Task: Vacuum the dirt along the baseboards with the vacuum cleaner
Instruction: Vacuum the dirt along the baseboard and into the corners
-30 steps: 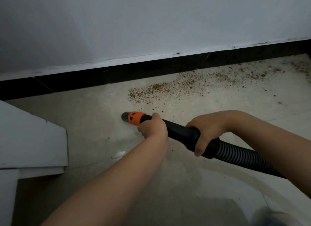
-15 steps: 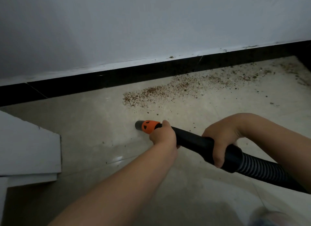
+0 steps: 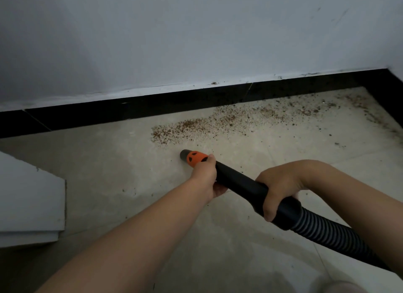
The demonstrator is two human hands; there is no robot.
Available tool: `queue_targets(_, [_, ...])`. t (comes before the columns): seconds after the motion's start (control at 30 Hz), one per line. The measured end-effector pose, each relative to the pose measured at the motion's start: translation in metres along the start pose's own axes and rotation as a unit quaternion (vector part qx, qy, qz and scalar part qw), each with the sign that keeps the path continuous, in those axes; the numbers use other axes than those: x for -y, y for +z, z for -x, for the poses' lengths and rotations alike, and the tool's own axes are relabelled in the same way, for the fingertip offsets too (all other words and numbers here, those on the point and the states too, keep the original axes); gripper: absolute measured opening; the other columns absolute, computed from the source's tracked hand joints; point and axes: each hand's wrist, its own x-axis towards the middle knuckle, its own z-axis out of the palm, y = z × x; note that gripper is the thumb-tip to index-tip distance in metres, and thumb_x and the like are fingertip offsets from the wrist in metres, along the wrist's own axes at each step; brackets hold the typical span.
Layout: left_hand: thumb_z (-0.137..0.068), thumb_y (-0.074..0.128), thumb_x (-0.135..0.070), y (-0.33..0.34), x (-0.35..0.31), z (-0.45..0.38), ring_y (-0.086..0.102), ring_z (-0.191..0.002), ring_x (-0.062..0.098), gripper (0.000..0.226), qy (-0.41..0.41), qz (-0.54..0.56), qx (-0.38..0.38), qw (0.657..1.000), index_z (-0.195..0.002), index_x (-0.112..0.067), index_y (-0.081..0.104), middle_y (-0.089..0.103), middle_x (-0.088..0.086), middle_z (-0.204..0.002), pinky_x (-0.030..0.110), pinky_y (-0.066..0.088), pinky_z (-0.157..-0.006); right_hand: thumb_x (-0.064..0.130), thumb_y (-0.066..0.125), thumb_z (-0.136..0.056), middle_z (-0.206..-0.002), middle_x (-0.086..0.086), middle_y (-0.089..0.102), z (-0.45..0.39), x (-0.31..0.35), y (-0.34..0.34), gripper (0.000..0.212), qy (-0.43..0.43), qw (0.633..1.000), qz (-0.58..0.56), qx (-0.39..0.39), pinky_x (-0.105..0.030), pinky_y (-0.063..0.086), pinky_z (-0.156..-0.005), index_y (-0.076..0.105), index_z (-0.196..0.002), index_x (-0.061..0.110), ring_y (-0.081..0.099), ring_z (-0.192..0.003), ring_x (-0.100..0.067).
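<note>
Pale floor tiles run up to a black baseboard under a white wall, in dim light. A person's left hand grips the black vacuum tube just behind its orange collar, fingers curled under and around the tube. The right hand clamps the same tube farther back, fingers wrapped over the top and down its near side, just ahead of the ribbed grey hose that trails off toward the lower right. Both bare forearms reach in from the bottom of the frame. The nozzle mouth points up and left, low over the tile; whether it touches the floor cannot be told. It sits near the left end of a band of brown dirt, short of the crumbs themselves. That dirt stretches rightward along the foot of the baseboard, thinning into scattered specks toward the corner at far right. A white board-like object juts in from the left edge, well apart from the nozzle.
</note>
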Motion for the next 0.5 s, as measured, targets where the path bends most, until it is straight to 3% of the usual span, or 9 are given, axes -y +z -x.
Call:
queue_targets(0.17, [-0.097,0.044,-0.036,-0.007,0.000,-0.004,0.055,-0.105,0.029,0.040,0.019,0.017,-0.038,0.999,-0.125,-0.008,0.040,0.052,0.014,-0.118,0.034,0.047,-0.069,0.018,0.077,-0.066,-0.092,-0.007,0.066,-0.008,0.006,0.001,0.024,-0.031,0.999,-0.015,0.002,-0.044,0.055,-0.085,0.060,-0.083,0.018,0.066,-0.092,-0.026])
queue_targets(0.27, [-0.097,0.043,-0.037,-0.015,-0.010,-0.008,0.053,-0.097,0.027,0.041,0.041,0.016,-0.066,0.997,-0.126,-0.008,0.040,0.051,0.012,-0.110,0.033,0.046,-0.068,0.028,0.072,-0.054,-0.086,-0.001,0.067,-0.013,0.014,0.001,0.032,-0.074,0.996,-0.047,-0.022,-0.040,0.055,-0.084,0.060,-0.083,0.020,0.066,-0.085,-0.020])
queue_targets(0.4, [-0.097,0.043,-0.036,-0.028,-0.026,-0.016,0.050,-0.095,0.027,0.045,0.053,0.034,-0.098,0.993,-0.134,-0.010,0.036,0.050,0.013,-0.115,0.034,0.045,-0.067,0.042,0.073,-0.045,-0.092,-0.001,0.068,-0.017,0.020,-0.006,0.055,-0.120,0.987,-0.099,-0.031,-0.039,0.055,-0.083,0.060,-0.093,0.020,0.067,-0.086,-0.019])
queue_targets(0.5, [-0.098,0.041,-0.037,-0.032,-0.029,-0.019,0.050,-0.095,0.026,0.045,0.057,0.016,-0.091,0.994,-0.134,-0.009,0.036,0.049,0.012,-0.112,0.033,0.046,-0.069,0.034,0.075,-0.059,-0.095,-0.004,0.068,-0.017,0.025,-0.010,0.044,-0.113,0.990,-0.087,-0.009,-0.037,0.057,-0.078,0.058,-0.097,0.019,0.068,-0.088,-0.021])
